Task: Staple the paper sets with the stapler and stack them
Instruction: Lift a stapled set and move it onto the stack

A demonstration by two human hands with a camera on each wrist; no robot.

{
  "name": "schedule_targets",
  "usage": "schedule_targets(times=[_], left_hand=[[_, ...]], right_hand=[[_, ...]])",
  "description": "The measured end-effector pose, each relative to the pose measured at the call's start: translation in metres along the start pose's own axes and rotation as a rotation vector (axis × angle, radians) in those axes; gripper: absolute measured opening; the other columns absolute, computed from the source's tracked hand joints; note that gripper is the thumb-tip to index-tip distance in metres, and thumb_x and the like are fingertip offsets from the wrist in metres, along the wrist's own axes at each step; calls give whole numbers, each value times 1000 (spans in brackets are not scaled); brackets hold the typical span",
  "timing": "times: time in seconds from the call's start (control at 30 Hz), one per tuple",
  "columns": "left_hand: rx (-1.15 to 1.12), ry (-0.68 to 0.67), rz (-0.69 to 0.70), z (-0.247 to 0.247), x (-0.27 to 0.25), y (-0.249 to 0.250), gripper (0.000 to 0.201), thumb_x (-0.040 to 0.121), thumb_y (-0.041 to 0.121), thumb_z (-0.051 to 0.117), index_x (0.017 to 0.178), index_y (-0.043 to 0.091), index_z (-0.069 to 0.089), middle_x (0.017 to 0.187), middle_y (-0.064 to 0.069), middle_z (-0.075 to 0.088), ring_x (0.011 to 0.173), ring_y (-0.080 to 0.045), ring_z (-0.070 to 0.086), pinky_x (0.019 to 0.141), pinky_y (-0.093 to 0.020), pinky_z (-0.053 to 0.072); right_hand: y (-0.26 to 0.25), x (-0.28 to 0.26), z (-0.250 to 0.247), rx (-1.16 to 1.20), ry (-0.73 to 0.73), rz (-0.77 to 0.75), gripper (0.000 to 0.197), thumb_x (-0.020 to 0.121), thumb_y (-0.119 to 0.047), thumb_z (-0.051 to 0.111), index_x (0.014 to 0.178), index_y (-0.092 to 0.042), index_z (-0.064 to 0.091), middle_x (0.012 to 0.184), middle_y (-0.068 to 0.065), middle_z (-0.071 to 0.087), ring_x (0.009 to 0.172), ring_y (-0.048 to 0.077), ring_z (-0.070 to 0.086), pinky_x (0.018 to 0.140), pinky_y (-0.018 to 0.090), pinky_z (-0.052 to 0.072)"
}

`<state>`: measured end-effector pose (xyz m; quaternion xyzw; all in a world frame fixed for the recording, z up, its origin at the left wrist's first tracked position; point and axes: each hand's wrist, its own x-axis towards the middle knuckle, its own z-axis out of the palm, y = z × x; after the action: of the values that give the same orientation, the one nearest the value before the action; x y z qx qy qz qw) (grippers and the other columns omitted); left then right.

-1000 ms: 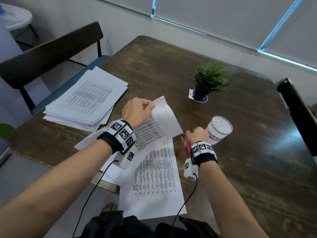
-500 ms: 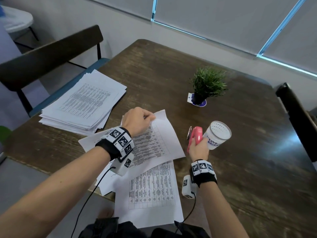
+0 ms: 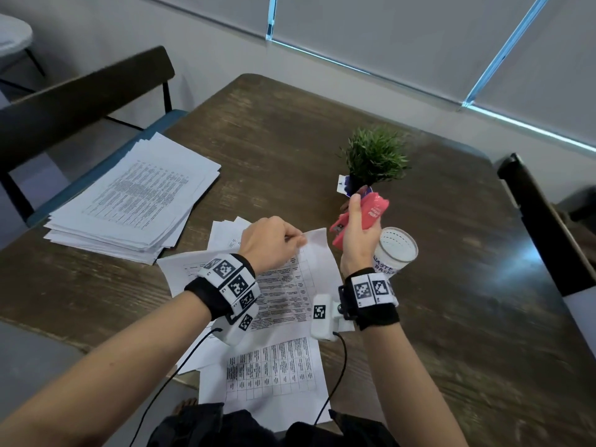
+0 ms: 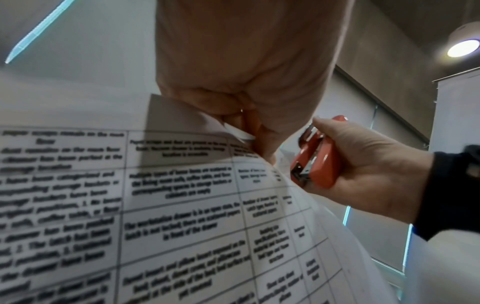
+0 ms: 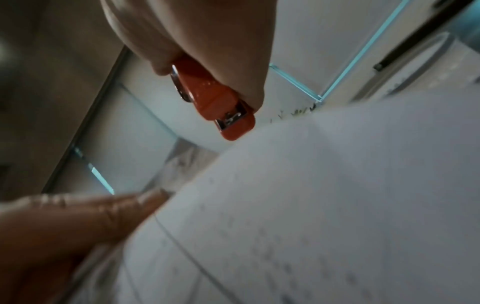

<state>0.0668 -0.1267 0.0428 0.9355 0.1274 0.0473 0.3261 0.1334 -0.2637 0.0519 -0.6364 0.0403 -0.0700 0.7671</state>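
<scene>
Left hand (image 3: 269, 241) pinches the top corner of the white printed paper set (image 3: 290, 285), lifted off the worktop's (image 3: 258, 140) near edge. Just right, apart from it: right hand (image 3: 359, 235) wrapped round the pink plastic stapler (image 3: 371, 214), mouth pointing down-left toward that corner.

Bare forearms are seen. A black strap (image 3: 222, 296) with white square-patterned marker tiles is worn on each wrist, a white camera block (image 3: 324, 317) is clipped beneath, and a thin black cable (image 3: 335, 379) is attached.
</scene>
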Motion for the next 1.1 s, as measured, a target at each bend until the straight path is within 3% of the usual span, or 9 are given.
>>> schedule_targets(times=[0.13, 0.27, 0.53, 0.7, 0.8, 0.87, 0.97, 1.03, 1.1], left_hand=[[10, 6, 19, 4, -1, 2, 21, 91, 48, 60, 98, 37, 76, 94, 12, 75, 86, -11, 65, 65, -23, 45], [-8, -4, 15, 5, -1, 0, 19, 91, 46, 60, 94, 37, 77, 88, 12, 75, 84, -10, 65, 66, -23, 46], [-9, -24, 43, 9, -2, 3, 18, 92, 46, 60, 92, 38, 76, 78, 13, 73, 80, -9, 62, 61, -22, 39], [43, -33, 76, 15, -5, 0, 19, 92, 45, 60, 95, 37, 77, 69, 15, 65, 74, -8, 52, 58, -21, 33], [27, -61, 55, 19, -6, -8, 19, 93, 45, 59, 94, 37, 76, 62, 14, 61, 74, -10, 56, 56, -21, 34], [2, -26, 31, 14, -3, -17, 19, 94, 42, 59, 92, 35, 76, 68, 15, 66, 79, -12, 63, 62, -22, 40], [-92, 72, -27, -4, 5, -36, 19, 94, 39, 59, 100, 32, 76, 96, 15, 74, 86, -10, 67, 73, -27, 52], [-115, 127, -67, -19, 10, -51, 20, 95, 38, 60, 104, 29, 75, 100, 11, 74, 86, -11, 68, 73, -28, 55], [-124, 171, -94, -30, 17, -67, 18, 94, 38, 60, 102, 31, 75, 98, 10, 74, 88, -13, 67, 79, -33, 56]], right_hand=[[4, -8, 4, -20, -33, 64, 20, 95, -33, 59, 83, -18, 60, 71, 4, 62, 64, 16, 59, 65, 32, 49], [4, -10, 9, 20, -43, 76, 21, 95, -28, 61, 82, -12, 61, 69, 7, 61, 59, 17, 59, 63, 33, 49], [6, -6, 19, 71, 93, 119, 31, 92, -36, 63, 77, -9, 61, 61, 5, 59, 52, 21, 54, 51, 31, 46], [18, -2, 22, -34, 203, 124, 50, 71, -61, 64, 66, -11, 64, 62, 6, 63, 61, 28, 59, 63, 46, 54], [22, 2, 18, -138, 100, 160, 45, 75, -60, 66, 65, -17, 66, 64, 3, 66, 66, 26, 64, 74, 52, 57], [20, 8, 15, -249, 5, 164, 40, 77, -59, 67, 69, -20, 67, 68, -2, 67, 72, 24, 67, 79, 46, 57], [23, 27, 5, -448, 16, 137, 39, 82, -51, 66, 95, -15, 60, 86, 1, 67, 75, 20, 64, 74, 26, 54], [39, 43, -6, -568, 47, 272, 53, 82, -47, 66, 115, -7, 52, 108, 11, 65, 94, 28, 63, 86, 32, 50], [60, 51, -16, -680, 28, 447, 61, 85, -43, 64, 127, 0, 50, 119, 18, 61, 106, 33, 60, 94, 39, 48]])
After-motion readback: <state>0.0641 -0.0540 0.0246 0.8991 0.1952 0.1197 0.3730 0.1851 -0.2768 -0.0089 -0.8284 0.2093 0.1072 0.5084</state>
